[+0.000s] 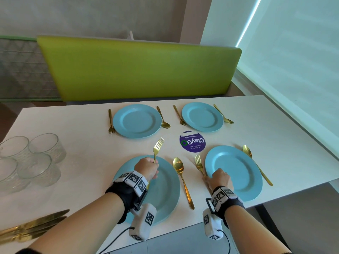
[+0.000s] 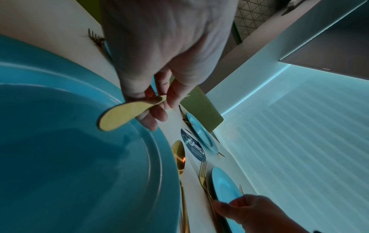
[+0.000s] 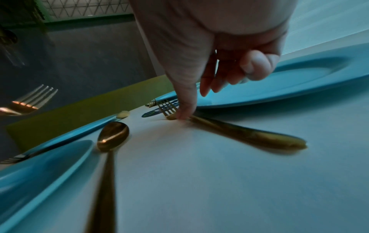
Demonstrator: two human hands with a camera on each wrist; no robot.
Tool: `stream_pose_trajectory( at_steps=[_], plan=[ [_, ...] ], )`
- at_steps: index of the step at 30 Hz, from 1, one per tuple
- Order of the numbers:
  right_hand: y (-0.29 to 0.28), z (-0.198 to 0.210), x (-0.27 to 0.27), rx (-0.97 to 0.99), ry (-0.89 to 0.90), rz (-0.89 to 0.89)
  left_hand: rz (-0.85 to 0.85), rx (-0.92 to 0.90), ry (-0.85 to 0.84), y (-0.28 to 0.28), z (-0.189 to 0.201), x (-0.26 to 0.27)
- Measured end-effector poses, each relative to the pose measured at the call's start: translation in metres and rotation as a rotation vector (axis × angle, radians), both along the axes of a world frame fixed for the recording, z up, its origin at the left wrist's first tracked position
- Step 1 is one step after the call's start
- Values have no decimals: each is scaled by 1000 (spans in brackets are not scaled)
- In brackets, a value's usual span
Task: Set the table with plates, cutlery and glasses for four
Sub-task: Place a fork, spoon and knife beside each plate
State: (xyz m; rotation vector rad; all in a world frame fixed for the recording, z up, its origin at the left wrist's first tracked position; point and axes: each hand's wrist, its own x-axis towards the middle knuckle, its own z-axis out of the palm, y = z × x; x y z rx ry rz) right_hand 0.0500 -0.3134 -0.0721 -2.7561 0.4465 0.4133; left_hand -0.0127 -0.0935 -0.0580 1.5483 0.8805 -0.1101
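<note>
Left hand pinches one gold fork by its handle, lifted over the lower-centre blue plate; right hand rests a straight fingertip on a second fork lying flat just left of the lower-right plate. Count on the white table: four blue plates, four forks, four spoons. At left edge: four glasses; lower left: a pile of gold knives, number unclear.
</note>
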Motion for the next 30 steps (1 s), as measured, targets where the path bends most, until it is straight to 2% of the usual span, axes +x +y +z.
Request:
stream_pose_trajectory(
  at_steps=[5, 9, 12, 18, 23, 27, 30],
  plan=[
    [31, 22, -3, 206, -90, 119, -3, -149, -17, 3, 1, -12],
    [69, 35, -24, 373, -79, 287, 14, -275, -19, 2, 6, -18],
    [95, 34, -50, 393, -31, 370, 12, -350, -30, 3, 11, -25],
    [152, 29, -93, 402, 64, 383, -132, -423, -12, 37, 15, -60],
    [201, 30, -139, 457, 69, 289, -170, -531, 14, 78, 11, -98],
    [231, 26, -168, 454, 87, 264, -201, -458, 2, 111, 9, -127],
    [248, 22, -184, 395, 111, 282, -231, -211, -4, 143, 6, -145]
  ],
)
